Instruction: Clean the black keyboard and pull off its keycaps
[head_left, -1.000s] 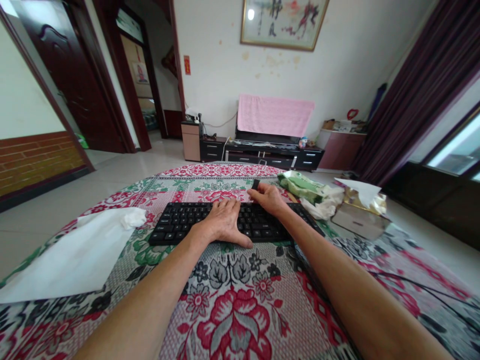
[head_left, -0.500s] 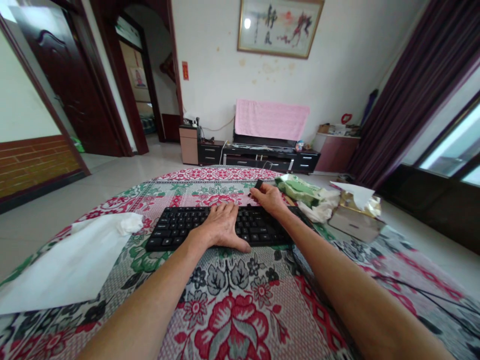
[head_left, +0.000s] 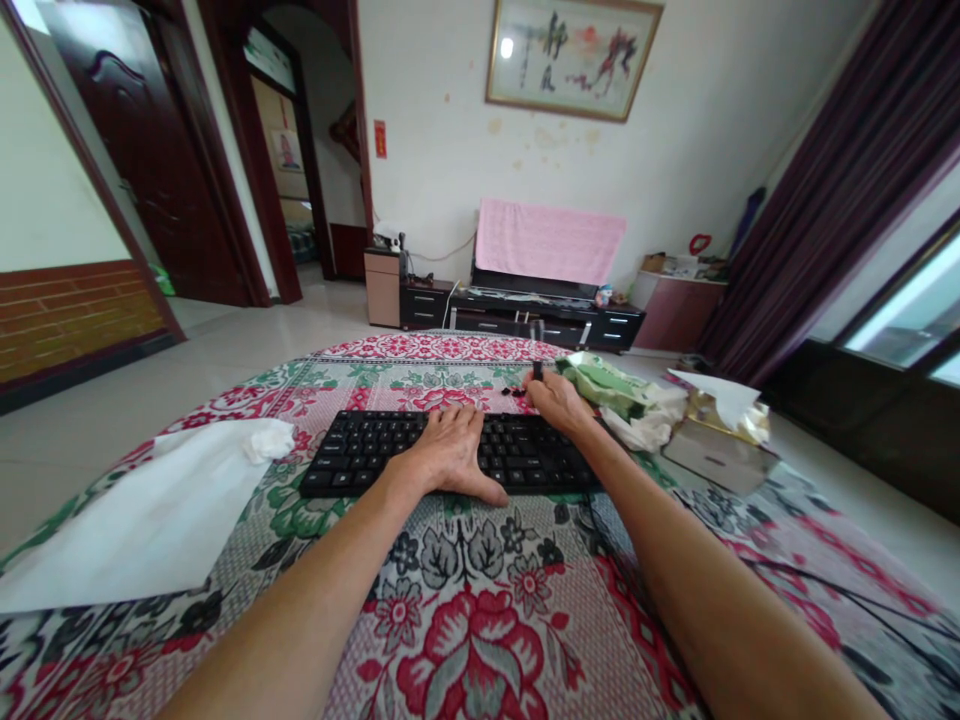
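A black computer keyboard (head_left: 367, 446) lies on the flowered tablecloth. My left hand (head_left: 448, 450) rests flat across the middle of it, fingers spread and thumb over the near edge. Just beyond the keyboard's far right side, my right hand (head_left: 556, 400) is closed on a small black tool (head_left: 538, 370). Its thin, pale two-pronged end points upward and is blurred, so its exact kind is unclear. Several small black pieces, looking like keycaps (head_left: 511, 392), lie on the cloth just left of the right fingertips. Part of the keyboard is hidden beneath my left hand.
Right of my right hand lie a green tissue pack (head_left: 607, 382), crumpled tissue (head_left: 641, 428) and a tissue box (head_left: 720, 450). White paper (head_left: 150, 510) covers the table's left side. Dark cables (head_left: 832, 585) run along the right. A TV cabinet (head_left: 495, 318) stands beyond the table.
My right hand has shifted slightly right, and the tool's pale prongs now point up. Black pieces beside it show more plainly. My left hand stays on the keyboard; the view has shifted slightly.
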